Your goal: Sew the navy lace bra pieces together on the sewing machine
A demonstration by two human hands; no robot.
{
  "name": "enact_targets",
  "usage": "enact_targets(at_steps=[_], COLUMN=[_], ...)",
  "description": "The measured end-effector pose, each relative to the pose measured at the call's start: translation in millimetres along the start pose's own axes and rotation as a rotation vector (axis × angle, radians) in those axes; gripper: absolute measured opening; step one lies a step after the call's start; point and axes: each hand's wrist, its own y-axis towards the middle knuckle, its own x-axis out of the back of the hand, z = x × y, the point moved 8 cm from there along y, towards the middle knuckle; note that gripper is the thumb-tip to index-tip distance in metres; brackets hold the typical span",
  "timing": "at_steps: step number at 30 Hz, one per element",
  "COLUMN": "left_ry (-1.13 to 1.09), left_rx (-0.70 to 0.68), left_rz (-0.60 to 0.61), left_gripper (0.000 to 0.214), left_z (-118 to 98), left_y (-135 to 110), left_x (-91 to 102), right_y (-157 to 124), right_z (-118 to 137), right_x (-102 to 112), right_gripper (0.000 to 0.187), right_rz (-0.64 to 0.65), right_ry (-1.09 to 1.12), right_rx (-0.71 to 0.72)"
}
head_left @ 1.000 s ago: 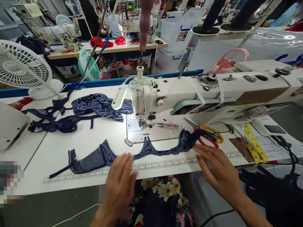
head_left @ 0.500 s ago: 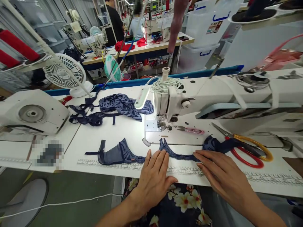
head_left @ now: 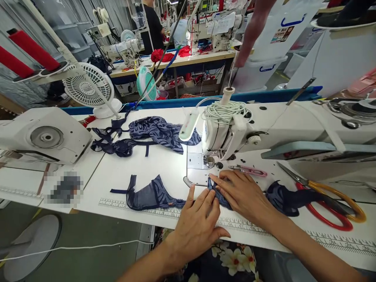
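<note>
A navy patterned bra [head_left: 147,195] lies stretched along the table's front edge, with a sheer panel and thin straps at its left end. My left hand [head_left: 196,217] rests flat on its middle, fingers spread. My right hand [head_left: 245,194] lies over the part just to the right, fingers stretched out, with its fingertips close to the left ones. Fabric under both hands is partly hidden. The bra's right end [head_left: 283,197] shows beyond my right wrist. Just behind my hands stands the sewing machine's needle area [head_left: 209,161], with pink-handled thread snips [head_left: 249,170] on its plate.
Large scissors [head_left: 326,192] with red and orange handles lie at the right, partly under fabric. More navy patterned pieces [head_left: 158,133] lie behind, left of the machine head. A printed ruler strip [head_left: 113,203] runs along the front edge. A white fan [head_left: 88,84] stands at the back left.
My right hand has moved left and away from me, from the bra's right part to beside my left fingertips. My left hand stays on the fabric. The view has shifted slightly.
</note>
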Motion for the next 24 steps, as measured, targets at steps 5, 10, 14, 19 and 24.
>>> enact_targets(at_steps=[5,10,14,19,24], left_ry=[-0.009,-0.029,-0.043,-0.046,-0.051], left_rx=[0.009,0.009,0.017,0.014,0.016], left_rz=[0.011,0.012,0.014,0.033,0.038], left_gripper=[0.066,0.064,0.063,0.064,0.063], left_z=[0.2,0.9,2.0,1.8,2.1], left_y=[-0.9,-0.9,-0.8,-1.4,-1.6], left_x=[-2.1,-3.4,-3.8,-5.2,-5.6], right_y=[-1.3,-1.2,-2.6,-8.6,-3.2], right_z=[-8.5,-4.2,-20.2,-14.8,1.0], right_x=[10.2,-3.4,4.8,16.2,2.1], right_gripper=[0.034,0.033,0.032,0.026,0.025], right_rz=[-0.094,-0.004,-0.138,-0.231,-0.054], right_ry=[0.124,0.075,0.014,0.155,0.174], right_rx=[-0.024,0.015,-0.096,-0.023,0.073])
